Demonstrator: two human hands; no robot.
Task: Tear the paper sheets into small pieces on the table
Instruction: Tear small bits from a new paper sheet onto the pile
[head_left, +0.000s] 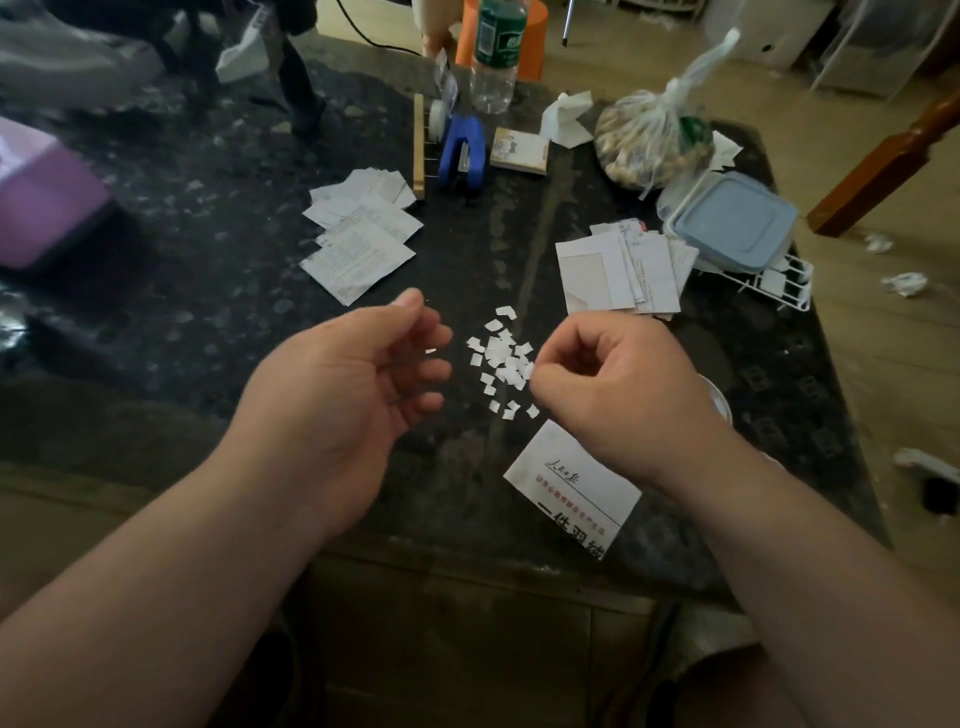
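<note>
Hovering over the dark marbled table in the head view, both hands flank a loose heap of small white pieces lying at the middle of the table. The left hand is released, palm turned inward, its fingers loosely bent and holding nothing. The right hand is curled, knuckles up, fingertips at the right edge of the heap; whether they pinch a scrap cannot be told. Partly under the right wrist lies a printed sheet, flat, its long axis slanting from far-left to near-right, with the lines of print running the same way. Farther off to the left, a fanned stack of printed sheets lies flat, its corners pointing toward and away from the person. To the right, a second stack of sheets lies roughly square to the table edge, just beside a blue-lidded container that sits on a white wire rack. Along the far side stand a blue stapler-like tool, a wooden strip, a small pad, a clear bottle and a knotted plastic bag. A purple box rests at the left. Crumpled paper lies on the wooden floor at the right.
</note>
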